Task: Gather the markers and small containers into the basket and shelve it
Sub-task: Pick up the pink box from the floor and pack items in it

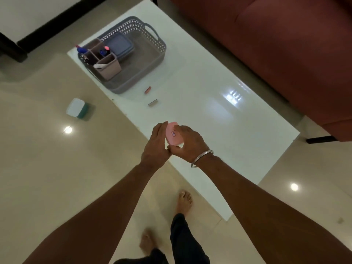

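The left hand [155,147] and right hand [190,143] cupped a pink container [173,135] above the glossy white surface [219,111]. Farther along stood a grey basket [133,20] holding an organiser [110,67], markers [103,52] and a blue lidded box [119,44].

Basket [162,47] at the table's [209,88] far end, organizer [109,68] and lidded box [119,44] inside; short stick [148,89] and small bar [153,103] just in front. Tub [77,108] on floor left, sofa [276,54] right, small case [172,136] above near edge.
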